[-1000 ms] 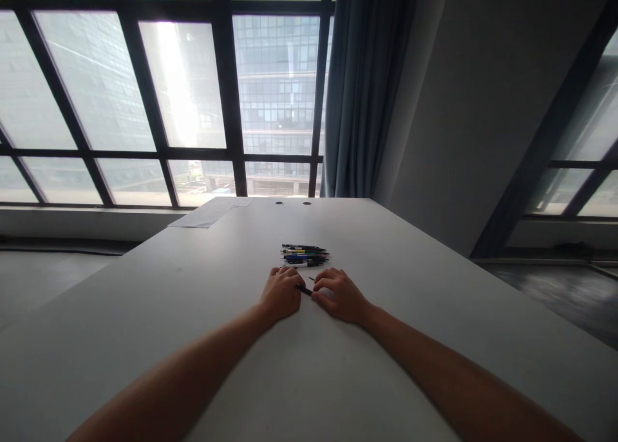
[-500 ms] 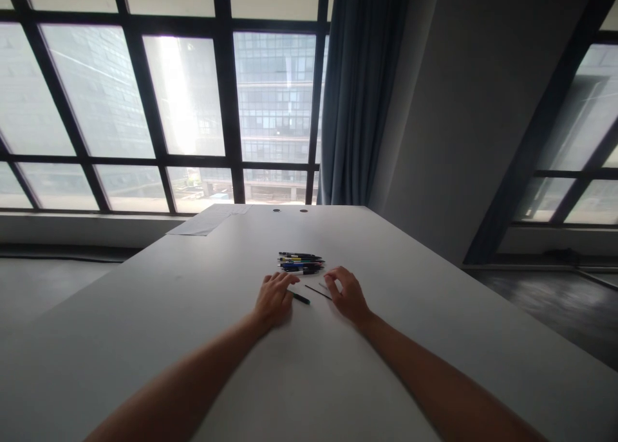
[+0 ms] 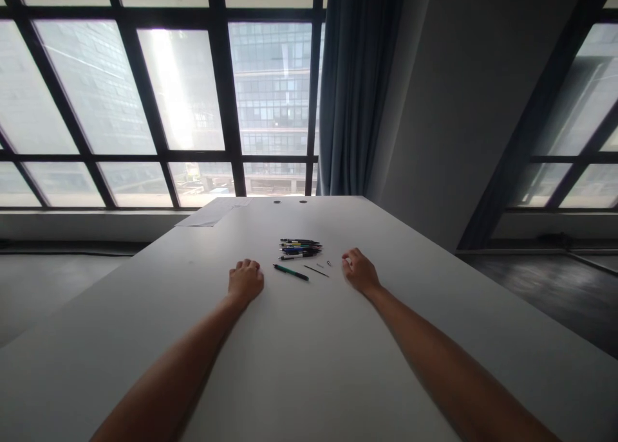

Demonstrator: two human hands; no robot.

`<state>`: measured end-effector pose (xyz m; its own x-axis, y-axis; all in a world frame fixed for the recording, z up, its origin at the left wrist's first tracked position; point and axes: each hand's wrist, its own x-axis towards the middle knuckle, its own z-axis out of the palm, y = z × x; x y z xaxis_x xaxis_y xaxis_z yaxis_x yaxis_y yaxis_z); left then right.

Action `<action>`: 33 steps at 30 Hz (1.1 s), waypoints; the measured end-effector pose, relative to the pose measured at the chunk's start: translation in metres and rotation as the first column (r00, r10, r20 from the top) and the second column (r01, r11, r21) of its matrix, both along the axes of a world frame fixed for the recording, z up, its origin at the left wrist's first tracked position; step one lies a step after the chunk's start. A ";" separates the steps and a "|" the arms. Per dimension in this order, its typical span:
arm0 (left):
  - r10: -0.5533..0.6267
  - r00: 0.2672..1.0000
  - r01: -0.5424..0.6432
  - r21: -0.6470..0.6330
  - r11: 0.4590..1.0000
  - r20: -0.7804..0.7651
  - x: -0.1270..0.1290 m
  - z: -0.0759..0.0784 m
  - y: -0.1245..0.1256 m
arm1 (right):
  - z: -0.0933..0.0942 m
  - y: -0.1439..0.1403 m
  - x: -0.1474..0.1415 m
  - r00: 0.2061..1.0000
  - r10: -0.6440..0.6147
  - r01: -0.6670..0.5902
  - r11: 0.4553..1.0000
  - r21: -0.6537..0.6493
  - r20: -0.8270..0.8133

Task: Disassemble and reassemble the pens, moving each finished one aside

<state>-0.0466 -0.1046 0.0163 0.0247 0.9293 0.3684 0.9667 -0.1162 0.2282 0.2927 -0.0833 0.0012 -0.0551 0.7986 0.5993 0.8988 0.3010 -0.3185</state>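
Observation:
My left hand (image 3: pixel 246 280) rests on the white table (image 3: pixel 309 365) with its fingers curled under and nothing in it. My right hand (image 3: pixel 359 270) also lies on the table, fingers curled, holding nothing. Between them lies a dark green pen barrel (image 3: pixel 291 272), and to its right a thin dark refill (image 3: pixel 316 271) and two tiny small parts (image 3: pixel 324 264). Just beyond these sits a small pile of several pens (image 3: pixel 299 249) in mixed colours.
A sheet of paper (image 3: pixel 212 213) lies at the far left corner of the table, near two round cable holes (image 3: pixel 290 202). Large windows and a blue curtain (image 3: pixel 357 88) stand behind the table. Floor drops away on both sides.
Both hands let go of the pen they were working on together and moved apart, left hand leftward, right hand rightward. The pen barrel, refill and small parts now lie separately on the table.

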 end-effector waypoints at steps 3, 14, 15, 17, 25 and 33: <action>-0.026 0.999 0.025 -0.037 0.999 -0.032 -0.010 -0.003 0.001 | -0.001 -0.001 0.003 0.999 0.051 -0.052 0.994 -0.093 -0.008; -0.387 0.922 0.385 0.122 0.915 -0.005 0.035 -0.002 -0.009 | 0.011 -0.018 -0.030 0.989 0.143 -0.139 0.983 -0.121 0.026; -0.440 0.898 0.440 0.115 0.891 -0.021 0.042 -0.003 -0.009 | 0.012 -0.020 -0.033 0.988 0.152 -0.148 0.981 -0.124 0.026; -0.481 0.876 0.483 0.099 0.870 -0.041 0.050 -0.005 -0.008 | 0.014 -0.024 -0.039 0.985 0.171 -0.165 0.977 -0.131 0.033; -0.510 0.855 0.513 0.002 0.859 -0.089 0.050 -0.010 -0.006 | 0.017 -0.028 -0.044 0.981 0.178 -0.160 0.964 -0.211 0.069; -0.502 0.864 0.503 0.035 0.864 -0.021 0.053 -0.008 -0.007 | 0.014 -0.024 -0.045 0.976 0.206 -0.184 0.952 -0.245 0.067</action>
